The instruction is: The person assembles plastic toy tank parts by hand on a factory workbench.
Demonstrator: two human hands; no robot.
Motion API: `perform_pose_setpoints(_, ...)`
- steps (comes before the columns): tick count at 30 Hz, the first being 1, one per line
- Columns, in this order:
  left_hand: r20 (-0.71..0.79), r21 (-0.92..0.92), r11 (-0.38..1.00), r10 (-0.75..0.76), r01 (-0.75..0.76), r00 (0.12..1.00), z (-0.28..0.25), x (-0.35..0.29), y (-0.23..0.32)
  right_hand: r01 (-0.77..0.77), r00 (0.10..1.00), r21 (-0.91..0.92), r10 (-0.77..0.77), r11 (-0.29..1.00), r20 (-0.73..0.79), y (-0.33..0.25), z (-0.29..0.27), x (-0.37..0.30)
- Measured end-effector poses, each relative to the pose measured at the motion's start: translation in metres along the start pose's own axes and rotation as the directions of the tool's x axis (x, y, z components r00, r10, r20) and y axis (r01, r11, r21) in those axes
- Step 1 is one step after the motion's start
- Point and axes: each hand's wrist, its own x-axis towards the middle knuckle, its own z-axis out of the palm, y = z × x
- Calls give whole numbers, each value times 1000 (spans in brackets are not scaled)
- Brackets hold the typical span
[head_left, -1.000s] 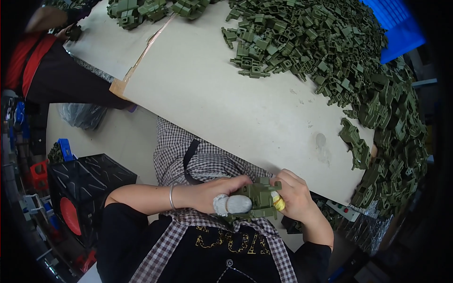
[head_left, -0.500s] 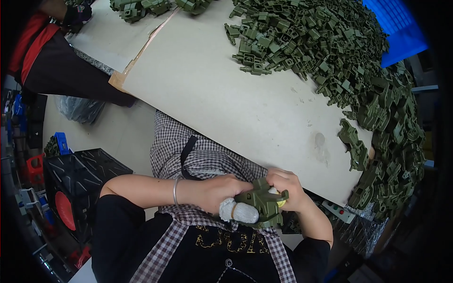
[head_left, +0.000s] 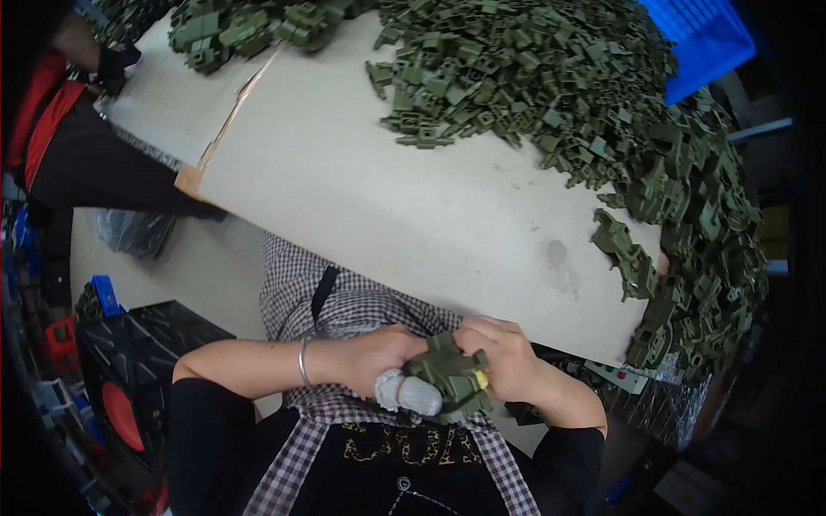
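Observation:
Both my hands are closed round an olive-green moulded plastic toy part (head_left: 446, 371), held in front of my chest just off the table's near edge. My left hand (head_left: 379, 357) grips it from the left, its thumb wrapped in grey cloth (head_left: 411, 394) with a band round it. From the other side my right hand (head_left: 503, 354) presses against the part, and a bit of yellow covering (head_left: 482, 379) shows at its fingers. Most fingertips are hidden behind the part. Similar larger green parts (head_left: 624, 254) lie at the table's right side.
A big heap of small green plastic pieces (head_left: 516, 77) covers the far right of the table (head_left: 387, 215). Behind it stands a blue crate (head_left: 710, 56). More green parts (head_left: 228, 30) lie far left, near a co-worker's gloved hand (head_left: 116, 64). A black box (head_left: 146, 344) stands left.
The whole view has shifted slightly. The green part has turned a little in my hands, and my right hand has moved round further over its top. Both hands keep hold of it.

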Motion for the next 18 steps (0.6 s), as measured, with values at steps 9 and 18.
perform_pose_setpoints(9,-95,-441,883,-225,162,970,-22,17,-1,-319,920,161,346,934,-185,24,-24,-1)
perform_pose_setpoints(18,-236,-809,576,-495,113,836,-37,-5,7,-551,623,-157,279,820,-731,78,-105,47)
